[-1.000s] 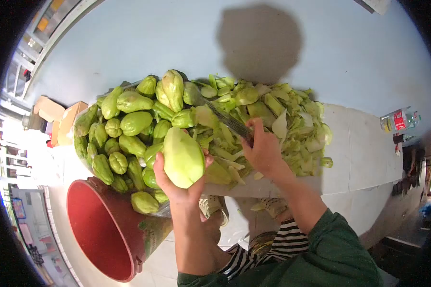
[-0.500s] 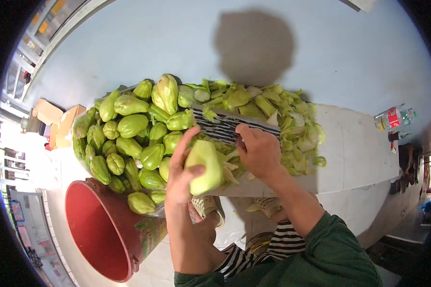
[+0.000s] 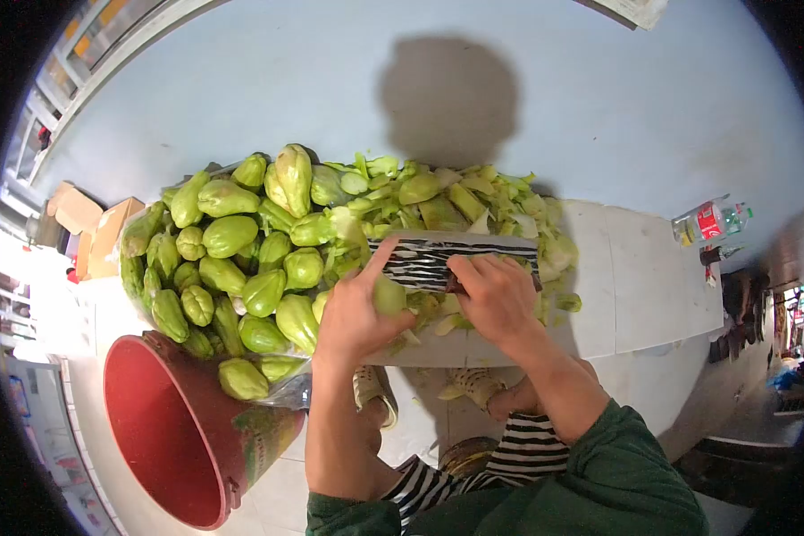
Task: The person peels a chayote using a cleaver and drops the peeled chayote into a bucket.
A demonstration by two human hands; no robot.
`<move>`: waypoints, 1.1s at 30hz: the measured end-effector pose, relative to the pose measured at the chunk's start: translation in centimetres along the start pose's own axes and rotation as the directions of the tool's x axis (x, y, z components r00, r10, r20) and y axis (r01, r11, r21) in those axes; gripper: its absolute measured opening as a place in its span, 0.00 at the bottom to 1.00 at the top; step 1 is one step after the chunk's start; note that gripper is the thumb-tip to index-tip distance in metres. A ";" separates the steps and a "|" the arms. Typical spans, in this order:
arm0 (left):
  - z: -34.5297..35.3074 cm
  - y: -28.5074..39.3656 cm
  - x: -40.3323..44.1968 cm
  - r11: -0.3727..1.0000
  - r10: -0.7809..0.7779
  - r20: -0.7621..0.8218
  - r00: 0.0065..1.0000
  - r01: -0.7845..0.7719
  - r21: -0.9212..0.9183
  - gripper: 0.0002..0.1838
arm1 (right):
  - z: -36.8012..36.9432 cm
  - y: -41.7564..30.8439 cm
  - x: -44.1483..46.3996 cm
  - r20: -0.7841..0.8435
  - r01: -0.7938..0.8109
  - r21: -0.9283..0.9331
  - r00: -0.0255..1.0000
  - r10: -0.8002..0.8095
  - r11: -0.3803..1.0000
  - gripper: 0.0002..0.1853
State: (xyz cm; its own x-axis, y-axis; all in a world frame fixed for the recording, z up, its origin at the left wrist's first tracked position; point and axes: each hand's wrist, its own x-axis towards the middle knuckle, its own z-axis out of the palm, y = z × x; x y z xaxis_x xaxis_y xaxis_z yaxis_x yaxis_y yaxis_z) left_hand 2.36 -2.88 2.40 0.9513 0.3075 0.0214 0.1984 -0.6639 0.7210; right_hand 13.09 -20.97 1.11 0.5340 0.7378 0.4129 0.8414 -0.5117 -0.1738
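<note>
My left hand (image 3: 353,322) is wrapped around a pale green peeled chayote (image 3: 389,295), mostly covered by the fingers and thumb. Its index finger points up beside the blade's left end. In my right hand (image 3: 500,299) is a wide, flat cleaver-like blade (image 3: 411,262), with black and white stripes showing on its face. A bit of dark handle shows at the fingertips; the rest is hidden. The blade lies roughly level, close behind the chayote; whether they touch I cannot tell. Cut green pieces and peelings (image 3: 438,214) are heaped beyond the blade.
Several whole chayotes (image 3: 230,236) are piled on the left. A red bucket (image 3: 219,447) lies tilted at the lower left, near a cardboard box (image 3: 116,232). At the right, a plastic bottle (image 3: 710,221) is by the pale blue wall (image 3: 268,80).
The blade has swung from a slant to nearly level. My left hand has turned the chayote and brought it up against the blade area. The whole view has shifted slightly.
</note>
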 end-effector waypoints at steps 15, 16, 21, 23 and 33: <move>0.7 -3.0 2.2 0.642 -0.295 -0.068 0.953 0.145 -0.753 0.38 | -0.9 1.0 -2.0 0.105 -0.361 0.465 0.929 0.354 0.809 0.20; 1.1 -2.4 2.3 0.424 -0.415 -0.054 0.908 0.141 -0.895 0.34 | -0.7 0.5 -2.0 0.116 -0.365 0.475 0.928 0.354 0.801 0.20; 1.1 -1.7 2.4 -0.327 -0.472 0.059 0.880 -0.112 -0.938 0.31 | 1.2 -0.8 -1.5 -0.188 0.116 0.447 0.982 -0.034 0.887 0.22; 1.5 -2.2 1.7 -0.323 -0.354 0.042 0.934 -0.080 -0.943 0.32 | 1.7 -1.5 -1.5 -0.163 0.181 0.441 0.979 -0.120 0.879 0.24; 2.6 -2.5 1.1 -0.438 -0.184 0.019 0.983 -0.065 -0.897 0.32 | 2.5 -3.4 -0.9 -0.267 0.308 0.310 0.936 -0.229 0.899 0.25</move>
State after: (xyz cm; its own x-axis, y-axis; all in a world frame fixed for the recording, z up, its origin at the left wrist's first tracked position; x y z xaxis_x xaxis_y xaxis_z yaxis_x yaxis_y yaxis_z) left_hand 3.55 -2.66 -1.16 0.9026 0.4120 -0.1247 -0.3605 0.8818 0.3042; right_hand 9.95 -18.78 -0.89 0.2853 0.6899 0.6653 0.9471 -0.0963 -0.3063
